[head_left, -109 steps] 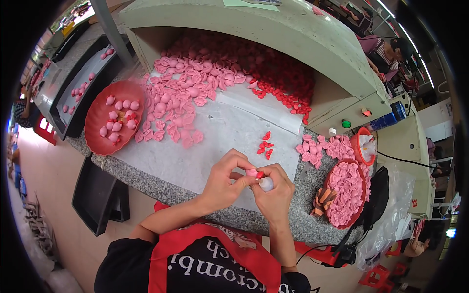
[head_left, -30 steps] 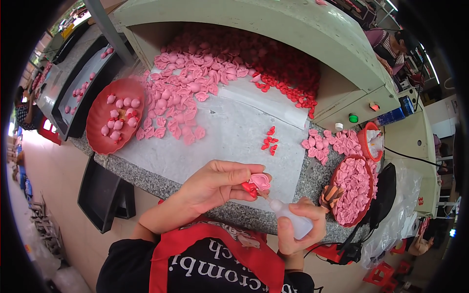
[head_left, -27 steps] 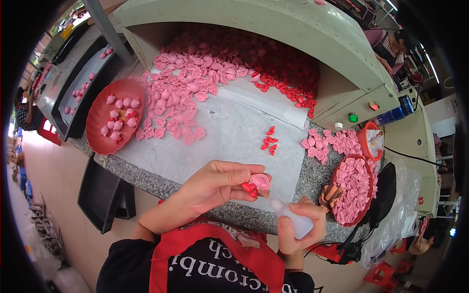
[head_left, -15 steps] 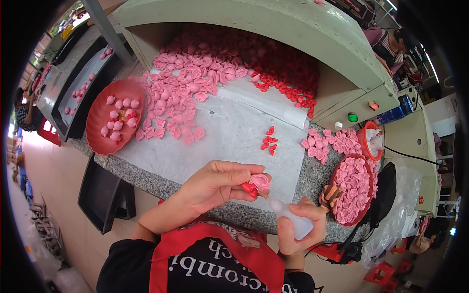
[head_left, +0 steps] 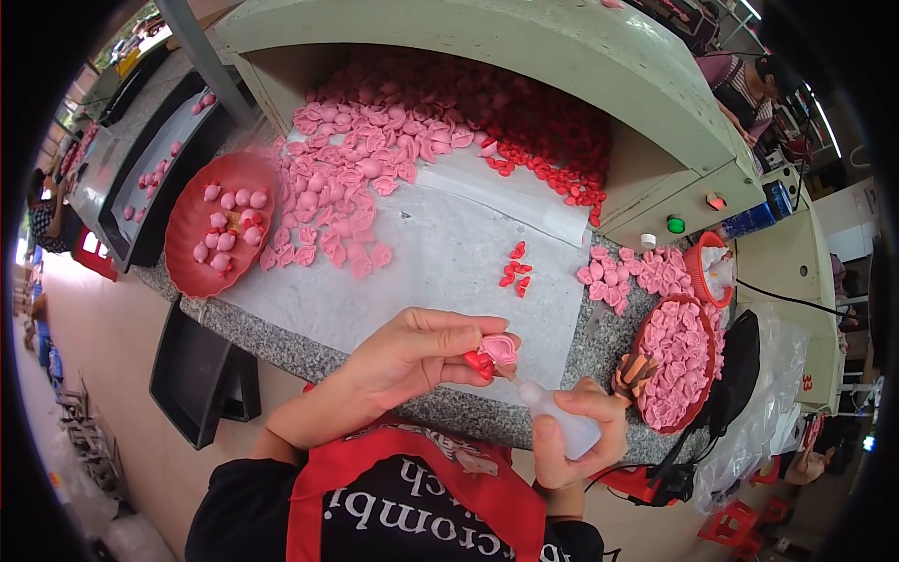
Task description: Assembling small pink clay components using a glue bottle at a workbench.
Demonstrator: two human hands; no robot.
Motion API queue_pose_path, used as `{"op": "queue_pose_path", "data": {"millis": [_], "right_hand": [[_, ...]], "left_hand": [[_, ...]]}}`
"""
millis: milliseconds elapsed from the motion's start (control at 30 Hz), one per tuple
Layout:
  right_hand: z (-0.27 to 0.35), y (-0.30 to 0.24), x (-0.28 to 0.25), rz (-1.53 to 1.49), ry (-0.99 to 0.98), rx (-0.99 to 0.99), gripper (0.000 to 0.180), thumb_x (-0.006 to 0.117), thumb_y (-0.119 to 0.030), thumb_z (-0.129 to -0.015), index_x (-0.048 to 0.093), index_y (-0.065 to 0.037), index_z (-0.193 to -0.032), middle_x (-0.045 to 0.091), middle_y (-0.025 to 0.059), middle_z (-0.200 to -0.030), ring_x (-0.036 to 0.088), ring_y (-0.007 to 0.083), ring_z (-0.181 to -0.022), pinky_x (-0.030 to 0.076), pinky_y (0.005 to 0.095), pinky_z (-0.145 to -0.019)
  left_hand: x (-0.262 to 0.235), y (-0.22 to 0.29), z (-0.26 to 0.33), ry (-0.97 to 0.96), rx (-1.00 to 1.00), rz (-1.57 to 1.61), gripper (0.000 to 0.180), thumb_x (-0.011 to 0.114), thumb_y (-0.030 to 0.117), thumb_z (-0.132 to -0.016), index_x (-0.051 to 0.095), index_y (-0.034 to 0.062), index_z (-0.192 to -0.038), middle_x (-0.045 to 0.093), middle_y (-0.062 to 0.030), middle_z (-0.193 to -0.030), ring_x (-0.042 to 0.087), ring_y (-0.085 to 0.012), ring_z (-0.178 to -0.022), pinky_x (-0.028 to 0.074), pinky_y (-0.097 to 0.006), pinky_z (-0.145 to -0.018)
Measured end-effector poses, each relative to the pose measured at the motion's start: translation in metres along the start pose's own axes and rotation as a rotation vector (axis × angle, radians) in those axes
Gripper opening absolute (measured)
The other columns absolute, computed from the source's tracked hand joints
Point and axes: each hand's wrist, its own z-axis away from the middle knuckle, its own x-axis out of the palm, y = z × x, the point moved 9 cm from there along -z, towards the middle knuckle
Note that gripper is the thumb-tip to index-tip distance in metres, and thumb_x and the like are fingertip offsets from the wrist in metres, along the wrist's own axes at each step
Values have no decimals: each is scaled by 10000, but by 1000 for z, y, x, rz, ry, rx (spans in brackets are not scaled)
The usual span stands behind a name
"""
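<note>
Head view: red pieces beyond left fingers

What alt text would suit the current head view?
A person's left hand holds a small pink petal-like piece and a red bow-like piece; the right hand points a white plastic squeeze bottle at them. Heaps of similar pieces lie beyond on white paper.
</note>
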Motion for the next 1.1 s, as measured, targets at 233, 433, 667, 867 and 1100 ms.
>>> {"op": "queue_pose_path", "data": {"millis": [233, 433, 667, 867, 1100], "right_hand": [[0, -2, -1, 4, -18, 3, 199, 583, -71, -657, 486, -4, -817, 478, 75, -634, 418, 138, -537, 326, 259, -522], [0, -2, -1, -5, -4, -7, 201, 587, -77, -661, 485, -2, -817, 477, 72, -629, 420, 141, -539, 326, 262, -523], [1, -2, -3, 2, 0, 1, 203, 590, -89, -669, 481, -4, -818, 467, 69, -621, 412, 135, -536, 322, 258, -523], [-3, -7, -2, 49, -3, -31, 198, 581, -84, -658, 483, -12, -814, 459, 66, -601, 400, 131, -511, 316, 250, -501], [-5, -11, -1, 85, -31, -49, 197, 584, -82, -648, 491, -17, -808, 468, 66, -591, 412, 137, -497, 330, 248, -493]], "left_hand": [[0, -1, 0, -5, 0, 1, 305, 515, 128, -848, 527, -45, -1099, 516, -249, -1112, 562, -353, -965, 510, -363, -780], [2, 0, 0, -12, 0, 1, 306, 515, 127, -848, 525, -45, -1102, 519, -246, -1110, 566, -348, -958, 510, -360, -777], [2, 0, 0, 10, -13, -30, 315, 514, 133, -849, 520, -46, -1107, 517, -246, -1114, 563, -338, -970, 506, -356, -785], [4, -2, 0, -12, -28, 1, 330, 508, 141, -853, 504, -48, -1124, 507, -245, -1129, 560, -323, -981, 498, -360, -803], [5, -1, 0, -29, -23, -7, 329, 508, 137, -852, 505, -55, -1119, 504, -250, -1130, 554, -322, -992, 498, -363, -805]]}}
